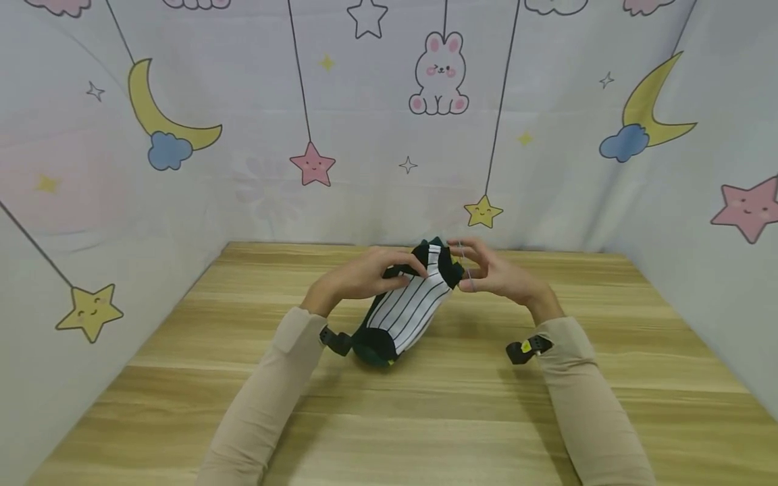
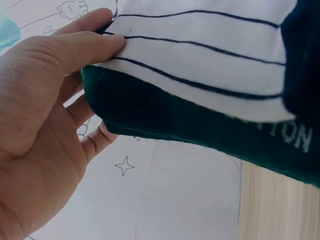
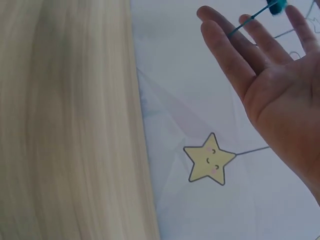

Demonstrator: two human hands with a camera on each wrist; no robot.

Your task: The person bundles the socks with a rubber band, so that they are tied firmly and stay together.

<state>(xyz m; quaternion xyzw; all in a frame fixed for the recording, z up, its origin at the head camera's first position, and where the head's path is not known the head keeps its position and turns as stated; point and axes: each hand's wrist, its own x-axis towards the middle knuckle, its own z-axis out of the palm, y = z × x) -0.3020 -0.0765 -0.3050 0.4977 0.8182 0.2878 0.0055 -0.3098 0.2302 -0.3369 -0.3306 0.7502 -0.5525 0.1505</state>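
A bundle of socks [image 1: 408, 304], white with thin dark stripes and dark green-black toes and heels, leans diagonally above the table, its lower end near the wood. My left hand [image 1: 372, 273] grips its upper left edge, thumb on the striped face in the left wrist view and other fingers behind the dark green sock [image 2: 150, 107]. At the upper right end is my right hand [image 1: 497, 273], fingers spread. A thin elastic band [image 3: 252, 17] stretches across those fingers in the right wrist view. Whether the band also goes round the socks cannot be told.
The wood-grain table [image 1: 437, 412] extends around the hands. A white cloth wall [image 1: 377, 115] with printed stars, moons and a rabbit rises along the back and both sides. Black wrist cameras [image 1: 335, 341] sit on both wrists.
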